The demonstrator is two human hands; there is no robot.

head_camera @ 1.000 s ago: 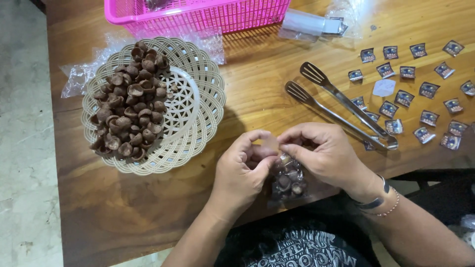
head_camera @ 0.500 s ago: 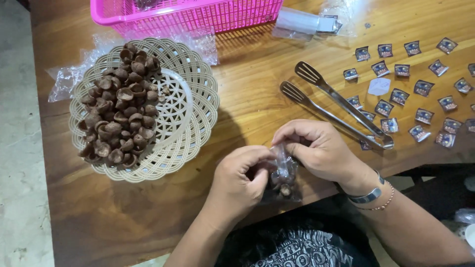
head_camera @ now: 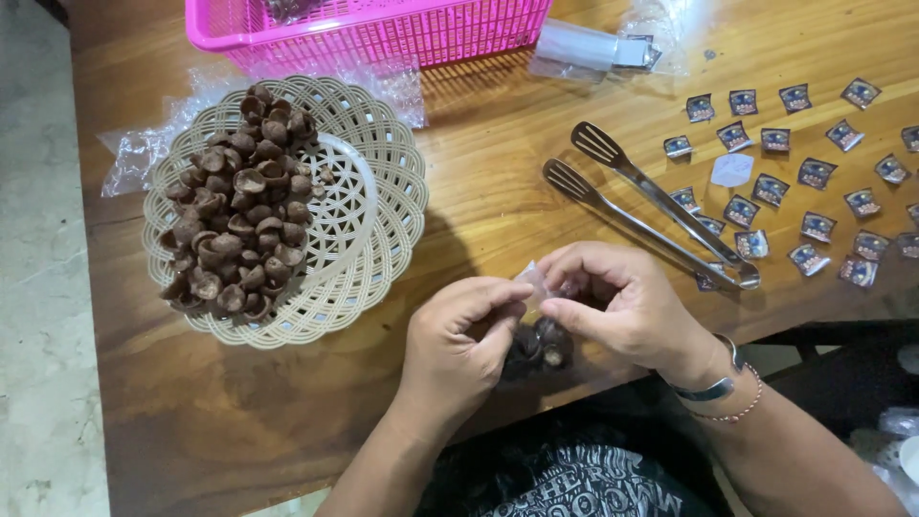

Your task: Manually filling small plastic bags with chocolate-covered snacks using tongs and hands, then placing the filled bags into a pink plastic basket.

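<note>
Clear plastic is bunching between both hands at the lower centre of the frame: the left hand [head_camera: 458, 337] and right hand [head_camera: 627, 304] are each pinching the top of a small clear bag [head_camera: 538, 337] holding brown cup-shaped chocolates. To the upper left, a cream woven basket [head_camera: 383, 206] is holding a heap of the same chocolates [head_camera: 239, 215]. Metal tongs [head_camera: 651, 206] are lying right of centre, beside scattered small labels [head_camera: 814, 172].

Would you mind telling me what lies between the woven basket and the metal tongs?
In the head view, only bare wooden table lies between the woven basket and the metal tongs.
</note>
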